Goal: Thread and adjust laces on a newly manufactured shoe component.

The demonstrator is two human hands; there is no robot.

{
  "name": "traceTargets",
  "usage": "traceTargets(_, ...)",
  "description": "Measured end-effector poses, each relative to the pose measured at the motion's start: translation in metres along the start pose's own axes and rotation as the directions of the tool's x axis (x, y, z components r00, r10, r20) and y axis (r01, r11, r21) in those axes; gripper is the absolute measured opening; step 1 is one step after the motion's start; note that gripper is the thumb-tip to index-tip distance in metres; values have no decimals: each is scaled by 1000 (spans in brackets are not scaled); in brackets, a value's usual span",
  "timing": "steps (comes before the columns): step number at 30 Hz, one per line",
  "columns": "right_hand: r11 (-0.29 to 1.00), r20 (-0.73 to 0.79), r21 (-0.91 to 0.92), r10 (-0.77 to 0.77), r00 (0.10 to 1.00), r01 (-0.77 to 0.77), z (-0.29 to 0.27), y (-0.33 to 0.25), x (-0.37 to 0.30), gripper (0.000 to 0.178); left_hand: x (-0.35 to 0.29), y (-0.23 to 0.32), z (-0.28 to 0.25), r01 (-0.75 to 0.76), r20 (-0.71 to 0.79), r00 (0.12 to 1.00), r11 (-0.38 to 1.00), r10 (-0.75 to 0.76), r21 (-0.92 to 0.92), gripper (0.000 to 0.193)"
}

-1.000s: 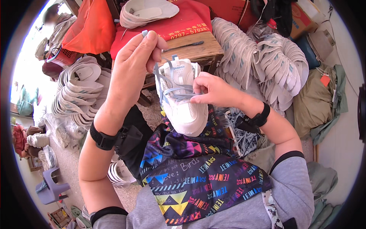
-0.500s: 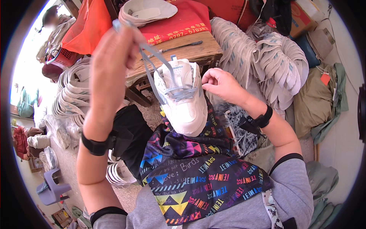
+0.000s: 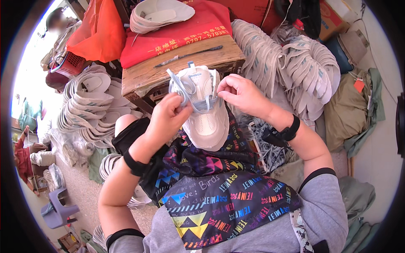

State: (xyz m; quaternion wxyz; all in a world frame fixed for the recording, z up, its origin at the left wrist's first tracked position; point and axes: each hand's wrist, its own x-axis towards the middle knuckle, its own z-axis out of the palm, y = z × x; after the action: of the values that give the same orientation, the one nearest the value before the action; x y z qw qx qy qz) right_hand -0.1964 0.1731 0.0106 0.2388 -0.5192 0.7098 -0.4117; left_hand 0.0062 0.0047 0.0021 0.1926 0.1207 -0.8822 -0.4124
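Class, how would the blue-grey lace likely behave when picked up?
The lace is probably floppy: it loops beside the left hand. It looks thin, so likely light. Lifting it might tug the white shoe it is laced through.

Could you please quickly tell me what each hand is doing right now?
Left hand: closed, apparently pinching the grey-blue lace.
Right hand: fingers curled beside the white shoe; whether it holds anything cannot be told.
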Motion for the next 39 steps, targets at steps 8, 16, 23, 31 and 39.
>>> traceTargets(8, 985, 90, -43, -164, 982, 169, -1, -15, -16, 10, 10, -3, -19, 331, -6, 938, 900, -347, -285, 25)
traceTargets(16, 696, 310, -297, -577, 755, 654, 34, -38, -47, 33, 63, 101, -87, 99, 0, 983, 535, -182, -839, 32)
traceTargets(23, 758, 248, -221, -565, 787, 614, 33, -34, -39, 28, 62, 156, -116, -110, 21, 979, 615, 201, -781, 30)
traceTargets(31, 888, -220, 88, -424, 879, 451, 44, -56, 26, 37, 72, 125, -105, -136, -101, 991, 697, 92, -704, 34)
traceTargets(39, 419, -120, 897, -85, 989, 145, -77, -55, 67, 29, 62, 33, -196, -306, -404, 843, 300, -356, -903, 17)
